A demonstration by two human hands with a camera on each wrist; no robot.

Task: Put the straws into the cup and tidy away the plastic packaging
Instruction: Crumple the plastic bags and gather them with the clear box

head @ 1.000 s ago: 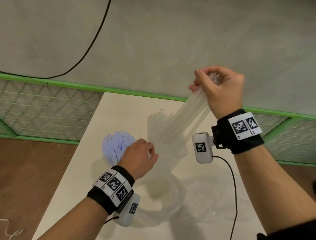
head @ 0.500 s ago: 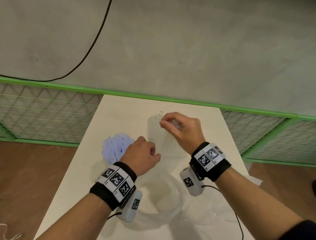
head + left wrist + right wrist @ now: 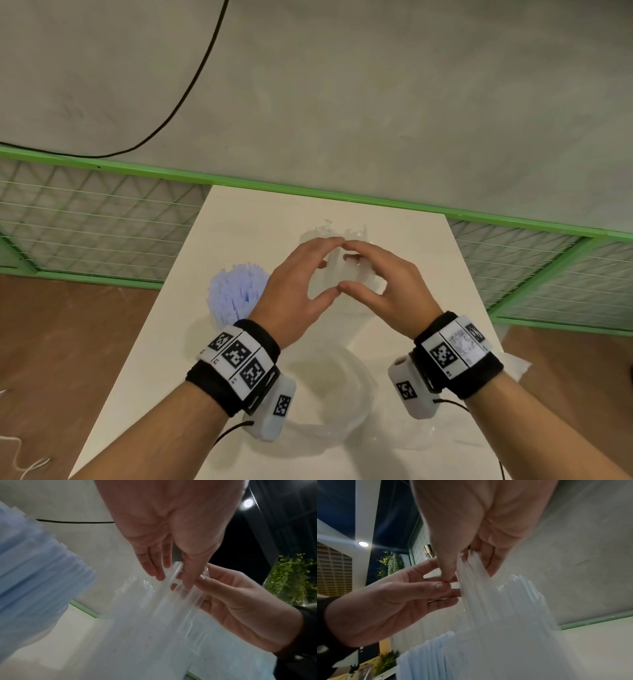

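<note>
A bundle of clear straws [image 3: 337, 270] stands upright at the middle of the white table [image 3: 239, 222]; whatever holds it is hidden under my hands. My left hand [image 3: 318, 267] and right hand [image 3: 363, 267] ring the straw tops, thumb tips and forefinger tips meeting. In the left wrist view the left hand [image 3: 171, 573] has fingers and thumb on either side of the straws [image 3: 173, 577]. In the right wrist view the right hand [image 3: 467, 566] curls round the straws [image 3: 476, 588]. A cup of pale blue straws [image 3: 236, 294] stands just left.
Crumpled clear plastic packaging [image 3: 335, 387] lies on the table between my wrists, near the front. Another pale scrap [image 3: 517, 366] hangs at the table's right edge. A green-framed mesh fence [image 3: 102, 212] runs behind the table, and a black cable [image 3: 191, 85] crosses the floor beyond.
My right hand came down from high with the clear straw bundle to the table's middle. My left hand rose from beside the cup to close round the straw tops.
</note>
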